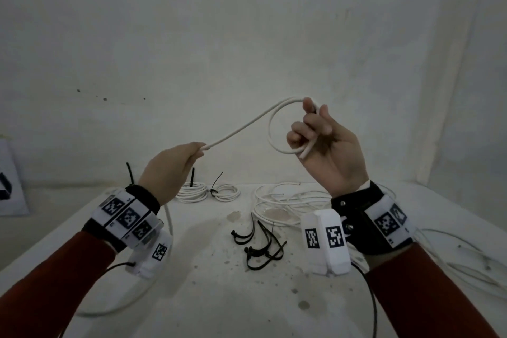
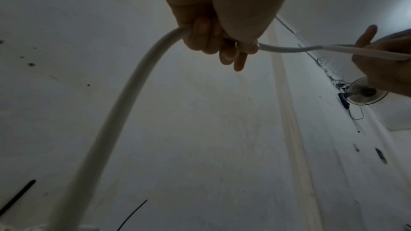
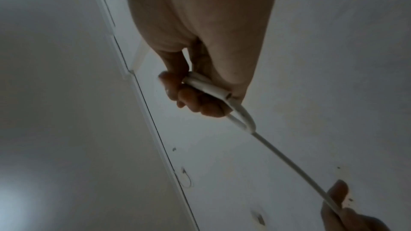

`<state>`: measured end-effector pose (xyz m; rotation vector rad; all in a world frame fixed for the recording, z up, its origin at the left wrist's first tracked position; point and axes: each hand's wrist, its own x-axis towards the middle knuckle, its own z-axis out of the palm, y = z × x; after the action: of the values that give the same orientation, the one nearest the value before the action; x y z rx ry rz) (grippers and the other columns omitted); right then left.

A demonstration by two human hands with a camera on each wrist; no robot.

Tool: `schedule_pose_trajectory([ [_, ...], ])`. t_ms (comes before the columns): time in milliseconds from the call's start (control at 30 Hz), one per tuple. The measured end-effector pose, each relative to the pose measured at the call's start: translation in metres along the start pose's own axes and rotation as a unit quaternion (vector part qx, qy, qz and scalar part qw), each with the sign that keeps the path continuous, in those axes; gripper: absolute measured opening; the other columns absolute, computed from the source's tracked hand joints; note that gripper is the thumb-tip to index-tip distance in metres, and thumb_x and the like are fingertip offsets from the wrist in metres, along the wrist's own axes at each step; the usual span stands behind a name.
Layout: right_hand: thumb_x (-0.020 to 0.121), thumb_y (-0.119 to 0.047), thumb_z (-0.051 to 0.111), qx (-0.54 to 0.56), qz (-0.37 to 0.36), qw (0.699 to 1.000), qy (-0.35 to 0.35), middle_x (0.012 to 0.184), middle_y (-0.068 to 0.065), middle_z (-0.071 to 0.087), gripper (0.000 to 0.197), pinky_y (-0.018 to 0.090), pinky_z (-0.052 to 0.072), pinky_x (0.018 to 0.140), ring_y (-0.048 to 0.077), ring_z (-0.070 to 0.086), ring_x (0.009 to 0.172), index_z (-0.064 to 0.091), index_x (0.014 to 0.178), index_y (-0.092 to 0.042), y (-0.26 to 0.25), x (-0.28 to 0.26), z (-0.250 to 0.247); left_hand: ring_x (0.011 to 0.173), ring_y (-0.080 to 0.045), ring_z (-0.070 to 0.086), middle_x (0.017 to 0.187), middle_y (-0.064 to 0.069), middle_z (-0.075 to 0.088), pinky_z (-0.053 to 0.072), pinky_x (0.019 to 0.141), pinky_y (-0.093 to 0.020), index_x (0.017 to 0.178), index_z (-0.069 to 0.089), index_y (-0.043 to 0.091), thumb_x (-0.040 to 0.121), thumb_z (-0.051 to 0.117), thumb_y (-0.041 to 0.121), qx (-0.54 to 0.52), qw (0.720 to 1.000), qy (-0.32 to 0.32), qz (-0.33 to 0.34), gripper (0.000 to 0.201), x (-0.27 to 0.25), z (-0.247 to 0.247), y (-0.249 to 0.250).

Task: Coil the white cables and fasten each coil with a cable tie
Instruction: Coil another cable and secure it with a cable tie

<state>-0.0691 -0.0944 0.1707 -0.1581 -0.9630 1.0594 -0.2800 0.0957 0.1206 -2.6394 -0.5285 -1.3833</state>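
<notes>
— While both hands are raised above the desk (image 1: 208, 296), what does each grip hold?
— The right hand (image 1: 326, 145) clasps a loop of white cable (image 1: 236, 132), fingers curled round it. The left hand (image 1: 170, 170) pinches the same cable lower down; the slack hangs from that grip.
— And below the grips?
— Two tied coils (image 1: 208, 192), loose cables (image 1: 285, 200) and black ties (image 1: 260, 244) on the desk.
</notes>
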Motion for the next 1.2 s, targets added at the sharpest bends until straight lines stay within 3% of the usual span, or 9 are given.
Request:
schedule_pose_trajectory([
  [133,0.088,-0.022,0.05,0.058,-0.075,0.995,0.042,0.079,-0.005,0.069,0.026,0.026,0.053,0.074,0.01,0.063,0.067,0.072,0.091,-0.009,-0.003,0.01,0.008,0.06,-0.033,0.063,0.08,-0.014,0.067,0.049,0.051,-0.036,0.102,0.06,0.007,0.094,0.034,0.029,0.066,0.996,0.063,0.015,0.035,0.004,0.0,0.003],
  [267,0.089,-0.015,0.052,0.064,-0.121,0.987,0.081,0.089,0.005,0.074,0.015,0.026,0.058,0.072,0.013,0.069,0.071,0.064,0.094,-0.007,0.0,0.027,0.009,0.054,-0.027,0.062,0.083,-0.007,0.065,0.043,0.037,-0.029,0.113,0.059,0.012,0.084,0.059,0.006,0.166,0.982,0.003,0.093,0.029,0.001,0.001,0.018],
  [400,0.099,-0.009,0.046,-0.122,-0.117,0.976,0.136,0.088,0.006,0.073,0.012,0.027,0.057,0.076,0.016,0.071,0.075,0.057,0.094,-0.007,0.011,0.044,-0.004,0.06,-0.022,0.063,0.079,-0.004,0.064,0.04,0.034,-0.026,0.108,0.066,0.006,0.079,0.034,0.012,0.175,0.966,-0.041,0.187,0.043,-0.002,-0.004,0.041],
  [600,0.098,-0.007,0.05,-0.563,-0.032,0.821,0.087,0.085,0.008,0.072,0.011,0.027,0.055,0.067,0.015,0.068,0.063,0.057,0.091,-0.004,0.032,0.033,-0.023,0.061,-0.023,0.061,0.077,-0.002,0.064,0.035,0.036,-0.022,0.099,0.068,0.011,0.079,0.033,0.011,0.199,0.954,-0.062,0.218,0.041,0.006,-0.026,0.053],
  [667,0.098,-0.011,0.051,-0.664,0.004,0.747,0.041,0.086,0.001,0.073,0.011,0.024,0.054,0.062,0.013,0.069,0.065,0.058,0.09,-0.008,0.039,0.024,-0.027,0.062,-0.022,0.06,0.077,-0.001,0.063,0.035,0.038,-0.023,0.097,0.069,0.012,0.081,0.035,0.01,0.191,0.951,-0.058,0.235,0.038,0.01,-0.031,0.054],
  [733,0.097,-0.011,0.051,-0.693,0.045,0.72,-0.012,0.082,0.001,0.074,0.012,0.022,0.05,0.059,0.013,0.067,0.062,0.058,0.088,-0.011,0.044,0.015,-0.031,0.064,-0.023,0.059,0.079,0.0,0.063,0.035,0.04,-0.023,0.099,0.068,0.014,0.084,0.043,0.01,0.191,0.95,-0.057,0.24,0.03,0.015,-0.033,0.054],
  [900,0.104,-0.018,0.038,-0.573,0.123,0.805,-0.096,0.057,0.002,0.052,0.031,0.018,0.034,0.05,0.008,0.04,0.048,0.062,0.095,0.0,0.045,-0.002,-0.024,0.072,-0.02,0.061,0.085,0.004,0.063,0.044,0.046,-0.028,0.107,0.068,0.022,0.093,0.043,0.032,0.122,0.981,-0.056,0.141,0.03,0.024,-0.028,0.049],
  [1033,0.098,-0.055,0.024,-0.513,0.152,0.84,-0.087,0.046,-0.006,0.027,0.069,0.023,0.022,0.048,0.011,0.023,0.045,0.067,0.078,-0.005,0.046,-0.004,-0.015,0.085,-0.005,0.055,0.097,0.01,0.061,0.045,0.073,-0.023,0.114,0.065,0.021,0.097,0.038,0.037,-0.053,0.993,-0.068,0.08,0.036,0.026,-0.018,0.049],
  [1200,0.093,-0.049,0.037,-0.368,0.135,0.919,-0.04,0.037,-0.009,0.023,0.054,0.021,0.017,0.041,0.009,0.017,0.035,0.054,0.055,-0.014,0.047,-0.001,-0.008,0.089,-0.007,0.06,0.091,0.007,0.068,0.042,0.084,-0.017,0.099,0.066,0.019,0.099,0.04,0.027,-0.272,0.954,-0.121,-0.019,0.027,0.025,-0.018,0.067],
])
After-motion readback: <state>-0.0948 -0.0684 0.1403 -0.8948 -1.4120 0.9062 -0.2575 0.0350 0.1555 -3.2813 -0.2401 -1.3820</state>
